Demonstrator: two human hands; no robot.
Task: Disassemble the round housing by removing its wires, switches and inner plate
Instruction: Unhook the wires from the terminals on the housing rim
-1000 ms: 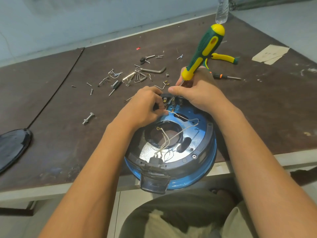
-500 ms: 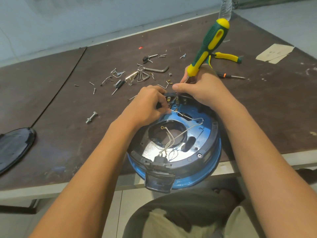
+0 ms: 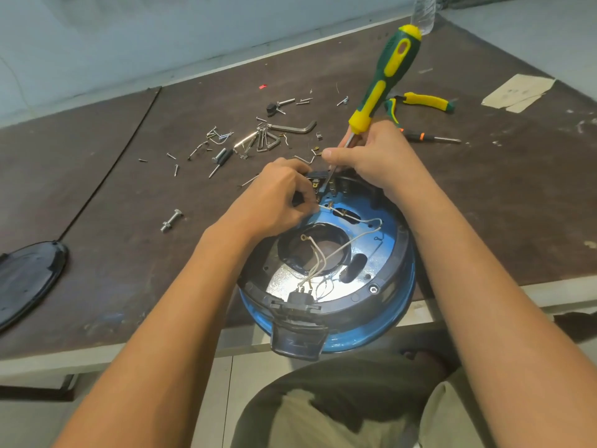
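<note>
At the table's [image 3: 129,253] near edge, overhanging it, sits the round housing [image 3: 392,279]. Left hand [image 3: 274,202] pinches a white wire [image 3: 358,218]; right hand [image 3: 374,156] grips the green-and-yellow screwdriver [image 3: 386,76], tip at the switches [image 3: 334,189].

Head view — forward-down, close over table [image 3: 97,270].

Small repair workshop, likely. Scuffed dark board worktable [image 3: 484,221] with loose screws [image 3: 176,170] and a bolt [image 3: 172,219] scattered on it, plus a hex key [image 3: 292,128], yellow-handled pliers [image 3: 423,101], a small screwdriver [image 3: 433,138] and a big green-yellow screwdriver [image 3: 386,79]. Round housing [image 3: 400,305] lies opened at the table edge. Bare pale wall [image 3: 161,33] behind.
</note>
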